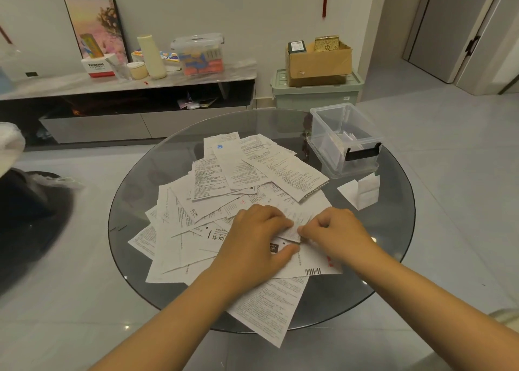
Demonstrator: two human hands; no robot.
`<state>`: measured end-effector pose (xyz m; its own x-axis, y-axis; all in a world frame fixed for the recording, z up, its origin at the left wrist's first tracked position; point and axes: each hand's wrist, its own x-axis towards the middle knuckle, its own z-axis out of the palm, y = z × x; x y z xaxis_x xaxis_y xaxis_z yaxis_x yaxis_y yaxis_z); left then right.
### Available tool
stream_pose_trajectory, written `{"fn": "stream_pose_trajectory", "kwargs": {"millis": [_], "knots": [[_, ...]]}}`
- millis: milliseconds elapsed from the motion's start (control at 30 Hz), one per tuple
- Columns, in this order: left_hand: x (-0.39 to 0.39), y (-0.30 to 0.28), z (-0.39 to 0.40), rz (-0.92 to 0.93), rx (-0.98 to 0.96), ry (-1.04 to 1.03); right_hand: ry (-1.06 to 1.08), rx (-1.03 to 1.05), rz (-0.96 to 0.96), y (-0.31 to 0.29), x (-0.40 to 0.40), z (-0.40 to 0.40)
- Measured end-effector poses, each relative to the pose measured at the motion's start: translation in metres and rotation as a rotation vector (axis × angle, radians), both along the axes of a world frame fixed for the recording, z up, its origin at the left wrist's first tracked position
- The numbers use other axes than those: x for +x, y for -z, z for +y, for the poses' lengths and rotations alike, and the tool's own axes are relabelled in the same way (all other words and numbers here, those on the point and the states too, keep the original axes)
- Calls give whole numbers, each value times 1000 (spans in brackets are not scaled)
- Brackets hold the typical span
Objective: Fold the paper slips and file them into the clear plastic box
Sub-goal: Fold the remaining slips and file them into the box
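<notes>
Pinching a small folded slip (292, 231) between them, the left hand (259, 237) and right hand (337, 231) meet over the near side of the paper pile (224, 202) on the round glass table (393, 230). Each grip is closed on the slip, which sits right between the two sets of fingertips, its ends hidden under them. Beyond the pile and to its right stands the clear plastic box (344, 139), holding some folded slips. Another folded slip (362, 191) lies just in front of the box.

Bare forearms, left hand (254, 238) & right hand (338, 234), no sleeves/jewellery.
</notes>
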<state>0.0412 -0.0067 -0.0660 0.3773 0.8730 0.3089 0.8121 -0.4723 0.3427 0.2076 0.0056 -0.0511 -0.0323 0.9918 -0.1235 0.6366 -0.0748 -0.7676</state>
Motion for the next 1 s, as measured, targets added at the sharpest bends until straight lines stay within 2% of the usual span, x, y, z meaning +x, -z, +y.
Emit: {"fn": "stream_pose_trajectory", "kwargs": {"millis": [133, 233, 300, 433, 667, 767, 1000], "knots": [[1, -3, -2, -3, 39, 12, -48, -49, 93, -7, -1, -5], [1, -7, -4, -33, 48, -16, -73, 140, 77, -10, 0, -9], [-1, -11, -6, -80, 0, -59, -170, 226, 25, -12, 1, -11], [-6, -13, -10, -215, -104, -124, -379, 219, -195, -11, 8, -6], [-7, -15, -6, -332, -205, -228, -164, 173, -157, 6, 2, 6], [-5, -14, -5, -330, -261, -233, -146, 201, -124, 6, -3, 6], [-2, -12, 1, -304, -270, -260, -108, 267, -206, 11, -10, 4]]}}
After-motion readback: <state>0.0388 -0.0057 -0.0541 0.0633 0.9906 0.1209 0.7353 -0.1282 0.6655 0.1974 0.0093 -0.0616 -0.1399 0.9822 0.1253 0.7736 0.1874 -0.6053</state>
